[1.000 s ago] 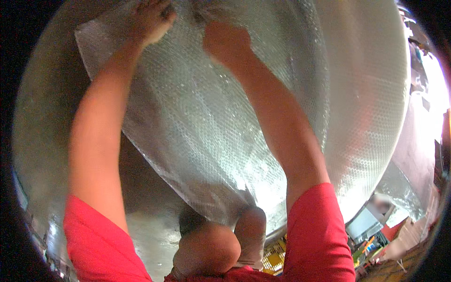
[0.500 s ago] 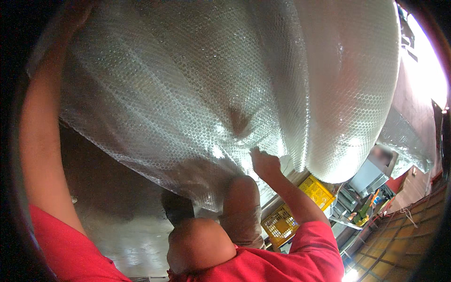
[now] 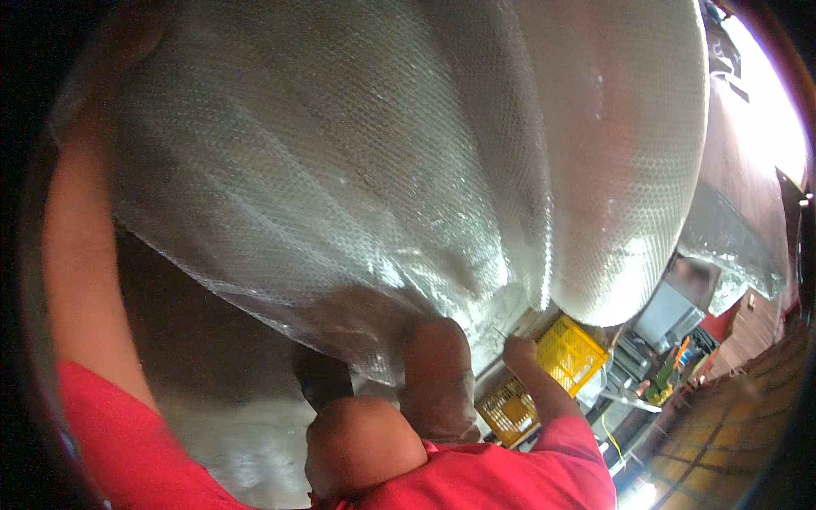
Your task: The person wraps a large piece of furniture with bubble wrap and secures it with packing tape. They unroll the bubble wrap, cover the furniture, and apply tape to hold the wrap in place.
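A wide sheet of bubble wrap fills the upper middle, hanging in folds and running to a thick bulging roll on the right. My left arm reaches up along the sheet's left edge. The left hand is at the dim top left, by the bubble wrap, and its fingers do not show. Below the roll, my right hand is closed, beside a yellow crate and apart from the sheet. Whatever it may hold is hidden. The sheet's lower edge lies against my leg.
Yellow plastic crates stand to the right of my leg. Beyond them are a grey box and a jumble of tools. More bubble wrap lies at the far right. A brown gridded surface is at the lower right.
My right hand has come away from the bubble wrap, moving down and right toward the yellow crate. The gathered part of the sheet has smoothed out. My left arm has barely moved.
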`<action>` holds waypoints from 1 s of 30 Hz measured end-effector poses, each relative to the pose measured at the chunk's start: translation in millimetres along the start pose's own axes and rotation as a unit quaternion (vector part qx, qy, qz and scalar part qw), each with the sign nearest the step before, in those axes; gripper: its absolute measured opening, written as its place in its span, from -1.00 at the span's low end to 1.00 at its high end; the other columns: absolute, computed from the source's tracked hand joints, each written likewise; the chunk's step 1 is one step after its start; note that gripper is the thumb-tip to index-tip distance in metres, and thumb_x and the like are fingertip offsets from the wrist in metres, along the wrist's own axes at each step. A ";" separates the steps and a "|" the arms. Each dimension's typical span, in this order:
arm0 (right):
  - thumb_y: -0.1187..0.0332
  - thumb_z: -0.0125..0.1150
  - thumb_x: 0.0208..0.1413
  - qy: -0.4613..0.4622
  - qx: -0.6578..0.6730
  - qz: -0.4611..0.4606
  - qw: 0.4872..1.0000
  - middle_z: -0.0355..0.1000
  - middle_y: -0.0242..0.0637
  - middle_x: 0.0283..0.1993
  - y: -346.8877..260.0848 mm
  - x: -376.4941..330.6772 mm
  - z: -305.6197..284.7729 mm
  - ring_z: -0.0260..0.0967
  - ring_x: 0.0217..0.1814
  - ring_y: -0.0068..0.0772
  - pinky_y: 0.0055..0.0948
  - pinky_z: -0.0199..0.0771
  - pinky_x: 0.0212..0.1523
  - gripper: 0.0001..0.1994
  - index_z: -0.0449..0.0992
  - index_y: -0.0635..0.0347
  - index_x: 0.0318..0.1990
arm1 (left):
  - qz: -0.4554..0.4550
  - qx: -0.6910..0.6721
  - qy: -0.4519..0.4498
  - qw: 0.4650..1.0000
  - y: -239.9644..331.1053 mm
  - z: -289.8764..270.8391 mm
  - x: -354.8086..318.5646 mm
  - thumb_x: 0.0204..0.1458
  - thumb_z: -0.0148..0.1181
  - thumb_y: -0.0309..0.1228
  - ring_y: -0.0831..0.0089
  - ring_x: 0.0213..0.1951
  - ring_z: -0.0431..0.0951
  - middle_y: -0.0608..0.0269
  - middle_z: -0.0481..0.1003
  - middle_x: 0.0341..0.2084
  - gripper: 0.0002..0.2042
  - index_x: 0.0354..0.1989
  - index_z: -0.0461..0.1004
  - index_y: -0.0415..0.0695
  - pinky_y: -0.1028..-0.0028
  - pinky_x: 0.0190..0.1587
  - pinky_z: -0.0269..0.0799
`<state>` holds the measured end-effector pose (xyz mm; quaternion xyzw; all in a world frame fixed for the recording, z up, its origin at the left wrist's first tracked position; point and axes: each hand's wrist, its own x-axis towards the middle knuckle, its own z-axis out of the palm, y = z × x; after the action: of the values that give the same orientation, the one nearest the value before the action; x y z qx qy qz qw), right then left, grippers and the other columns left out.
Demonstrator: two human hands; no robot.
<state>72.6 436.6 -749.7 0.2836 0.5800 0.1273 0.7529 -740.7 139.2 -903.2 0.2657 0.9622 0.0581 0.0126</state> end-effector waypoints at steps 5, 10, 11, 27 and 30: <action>0.08 0.01 0.32 0.371 0.256 -0.107 0.887 0.58 0.03 -0.37 -23.2 -58.8 -147.5 0.59 -0.28 0.17 0.06 0.55 -0.22 -0.69 0.40 0.17 -0.13 | -0.043 0.013 0.047 0.998 5.5 -5.7 -4.7 0.25 -0.05 -0.10 0.10 0.37 0.20 0.12 0.27 0.34 -0.53 0.24 0.40 -0.07 0.09 0.39 0.07; 0.10 0.27 0.20 0.648 0.385 -0.309 0.580 0.44 0.15 -0.02 -127.7 -96.8 -423.7 0.38 0.08 0.25 0.04 0.40 0.04 -0.61 0.50 0.34 -0.17 | 0.006 0.151 -0.018 0.988 7.7 -11.4 8.9 0.29 -0.10 -0.07 0.05 0.47 0.03 0.11 0.10 0.45 -0.45 0.38 0.25 -0.08 0.08 0.49 -0.10; 0.08 0.29 0.19 0.697 0.393 -0.310 0.514 0.34 0.21 0.22 -155.0 -98.3 -472.2 0.24 0.30 0.30 0.05 0.29 0.25 -0.55 0.49 0.39 -0.09 | 0.007 0.169 -0.027 0.985 6.3 -12.1 9.6 0.30 -0.12 -0.06 0.05 0.47 0.02 0.11 0.10 0.46 -0.45 0.39 0.24 -0.08 0.09 0.49 -0.11; -0.11 0.02 0.27 0.726 0.332 -0.274 0.537 -0.03 -0.14 0.57 -213.1 -57.6 -618.5 -0.26 0.63 0.05 0.27 -0.40 0.52 -0.43 0.44 0.17 0.19 | -0.090 0.109 0.057 0.988 -160.0 20.0 -202.5 0.30 -0.05 -0.18 0.01 0.43 0.13 -0.05 0.24 0.37 -0.51 0.33 0.33 -0.16 0.08 0.46 -0.07; -0.21 -0.04 0.27 0.703 0.342 -0.284 0.555 -0.06 -0.14 0.58 -209.9 -57.7 -619.2 -0.32 0.65 0.05 0.32 -0.45 0.51 -0.35 0.39 0.16 0.25 | -0.220 0.020 0.063 0.973 -230.5 2.3 -339.0 0.37 -0.21 -0.10 0.07 0.51 -0.06 0.07 0.05 0.48 -0.44 0.48 0.10 -0.07 0.13 0.51 -0.26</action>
<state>-558.8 410.2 -927.0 0.1603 0.9754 -0.1420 -0.0513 -567.0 -230.7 -935.1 0.0438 0.9969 0.0510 -0.0407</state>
